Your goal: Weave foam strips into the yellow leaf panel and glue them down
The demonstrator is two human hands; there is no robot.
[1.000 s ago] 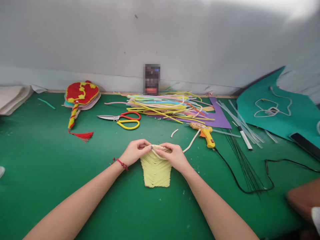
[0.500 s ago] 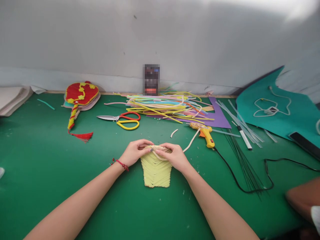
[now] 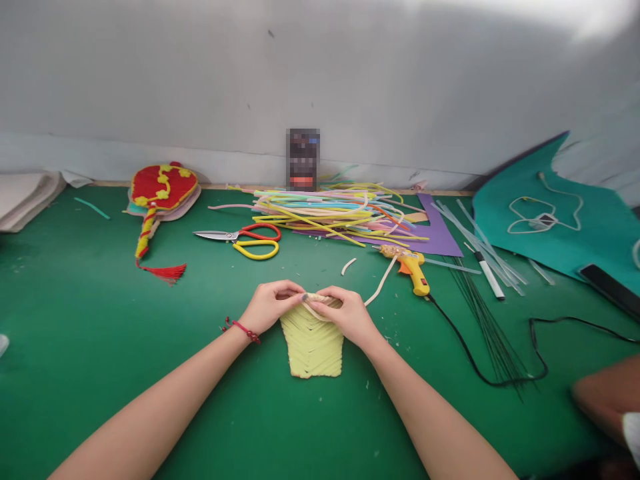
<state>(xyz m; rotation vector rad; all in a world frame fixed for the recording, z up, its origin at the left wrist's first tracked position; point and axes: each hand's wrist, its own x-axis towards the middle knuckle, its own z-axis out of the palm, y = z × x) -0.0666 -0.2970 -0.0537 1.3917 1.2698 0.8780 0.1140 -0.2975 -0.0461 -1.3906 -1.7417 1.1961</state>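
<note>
A pale yellow panel [image 3: 313, 347], faced with slanting rows of pipe cleaner that meet in a V, lies in front of me and tapers toward its near edge. My left hand [image 3: 274, 305] pinches its top edge at the left, thumb in front. Beside it, my right hand [image 3: 350, 313] is closed, thumb and fingers pressing a cream pipe cleaner [image 3: 383, 283] against the same edge. The strip's loose tail runs from behind this hand up to the glue gun [image 3: 413, 270]. The fingers partly hide the top edge.
Scissors [image 3: 250, 240] lie behind my left hand, with a red-and-yellow fan [image 3: 164, 188] farther left. Loose pipe cleaners [image 3: 330, 213] are heaped at the back by a phone [image 3: 303, 160]. A black cord [image 3: 463, 357], thin wires [image 3: 487, 327] and a marker [image 3: 490, 277] lie right.
The panel's near edge has shifted slightly toward me. Both hands stay at the top edge, fingertips a little closer together, and the cream tail has swung slightly left.
</note>
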